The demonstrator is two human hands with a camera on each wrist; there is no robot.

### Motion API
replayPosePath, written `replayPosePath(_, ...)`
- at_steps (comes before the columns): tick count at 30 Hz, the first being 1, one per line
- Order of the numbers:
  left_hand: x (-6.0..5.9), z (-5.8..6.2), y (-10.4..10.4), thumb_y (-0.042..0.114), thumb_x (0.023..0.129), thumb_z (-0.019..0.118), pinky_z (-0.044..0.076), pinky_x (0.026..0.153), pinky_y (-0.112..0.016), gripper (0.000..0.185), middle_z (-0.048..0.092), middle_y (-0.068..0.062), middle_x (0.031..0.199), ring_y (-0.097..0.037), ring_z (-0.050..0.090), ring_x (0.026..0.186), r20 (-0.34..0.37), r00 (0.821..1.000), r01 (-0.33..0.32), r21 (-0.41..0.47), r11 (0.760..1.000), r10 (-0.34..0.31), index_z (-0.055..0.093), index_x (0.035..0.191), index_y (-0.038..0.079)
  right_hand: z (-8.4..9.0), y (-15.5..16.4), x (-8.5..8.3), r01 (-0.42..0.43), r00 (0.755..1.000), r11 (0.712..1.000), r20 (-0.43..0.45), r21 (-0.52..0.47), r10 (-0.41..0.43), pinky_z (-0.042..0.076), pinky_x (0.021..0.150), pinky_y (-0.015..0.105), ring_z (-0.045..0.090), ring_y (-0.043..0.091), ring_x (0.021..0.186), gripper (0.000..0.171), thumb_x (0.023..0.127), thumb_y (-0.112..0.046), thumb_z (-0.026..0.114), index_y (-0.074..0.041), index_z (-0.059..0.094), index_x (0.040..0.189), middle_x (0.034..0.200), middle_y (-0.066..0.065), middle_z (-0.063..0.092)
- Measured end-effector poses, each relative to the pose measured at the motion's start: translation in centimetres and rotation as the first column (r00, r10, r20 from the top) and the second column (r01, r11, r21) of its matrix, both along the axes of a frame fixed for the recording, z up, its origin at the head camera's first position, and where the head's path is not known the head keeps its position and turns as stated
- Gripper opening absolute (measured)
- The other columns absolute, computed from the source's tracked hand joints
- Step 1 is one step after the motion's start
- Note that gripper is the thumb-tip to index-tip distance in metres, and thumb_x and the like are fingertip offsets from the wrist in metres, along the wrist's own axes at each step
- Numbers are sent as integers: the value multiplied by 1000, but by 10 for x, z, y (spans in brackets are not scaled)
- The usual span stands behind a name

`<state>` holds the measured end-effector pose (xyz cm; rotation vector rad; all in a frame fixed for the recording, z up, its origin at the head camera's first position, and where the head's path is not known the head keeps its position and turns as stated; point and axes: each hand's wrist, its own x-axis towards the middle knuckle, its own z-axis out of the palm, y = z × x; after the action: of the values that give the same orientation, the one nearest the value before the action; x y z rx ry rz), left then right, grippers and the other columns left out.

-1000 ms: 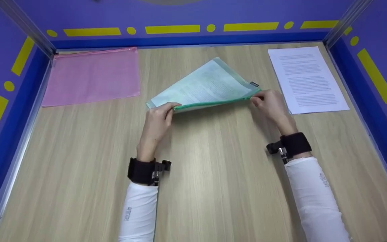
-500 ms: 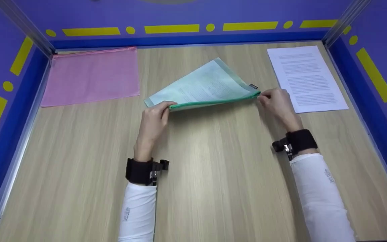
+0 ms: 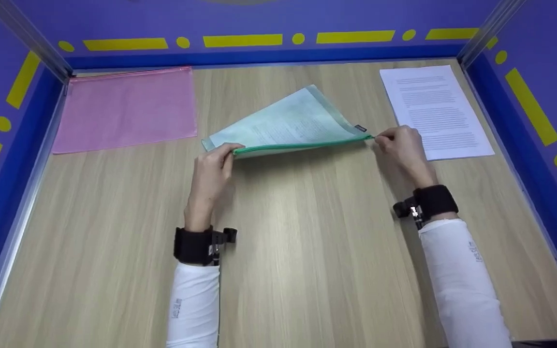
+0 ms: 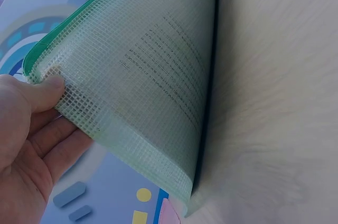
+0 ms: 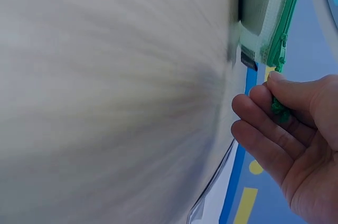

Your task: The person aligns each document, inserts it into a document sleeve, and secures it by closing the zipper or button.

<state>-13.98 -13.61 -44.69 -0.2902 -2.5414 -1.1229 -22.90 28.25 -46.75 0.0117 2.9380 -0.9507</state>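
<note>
Looks like I'm zipping the pouch [image 3: 288,126]: left hand [image 3: 209,176] pinches its corner, right hand [image 3: 402,145] pinches the pull [image 5: 278,109]. Next I'd probably lay it flat on the counter [image 3: 307,241].

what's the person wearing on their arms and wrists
Both arms wear long white sleeves with small grey lettering along the forearm. Each wrist carries a black strap with a small black camera mount clipped on. The left hand and right hand are bare.

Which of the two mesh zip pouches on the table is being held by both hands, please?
The green pouch with a printed sheet inside; the pink pouch lies flat and untouched at far left.
</note>
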Motion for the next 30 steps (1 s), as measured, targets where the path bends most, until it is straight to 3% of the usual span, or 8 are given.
replayPosePath(10,0,-1,0,1,98,56,60,82,-36,21,76,-10,106,-14,69,91,27,1000,-9,25,1000,8,74,109,5,1,11,1,64,998,998,6,5,-64,43,58,21,58,16,74,23,97,-18,62,-2,75,108,90,16,73)
replayPosePath(16,-2,-3,6,1,98,56,50,66,-27,21,77,-10,99,-11,55,70,-16,1000,-3,-9,1000,2,74,108,5,-4,9,-2,120,985,993,-126,5,-118,39,57,14,56,7,66,22,94,-15,62,1,77,99,84,15,74)
replayPosePath(18,-1,-3,8,0,97,56,48,65,-27,21,77,-10,98,-12,52,69,-20,1000,-2,-7,1000,2,74,108,5,-6,8,-1,135,982,991,-131,-11,-136,40,59,14,57,8,67,23,94,-15,61,1,77,100,86,16,74)
replayPosePath(26,-2,-3,13,1,97,57,51,67,-31,22,76,-11,105,-14,57,73,7,999,-35,13,999,35,73,112,5,2,-3,19,161,986,982,61,-97,-156,48,75,25,65,25,99,39,100,-31,55,-3,69,123,117,20,71)
replayPosePath(30,-4,-3,14,1,97,57,52,69,-31,22,76,-12,105,-14,57,74,-6,999,-34,15,999,34,73,111,4,3,-21,33,175,980,956,140,-236,-145,53,81,24,66,24,104,47,101,-39,53,-3,65,128,122,20,69)
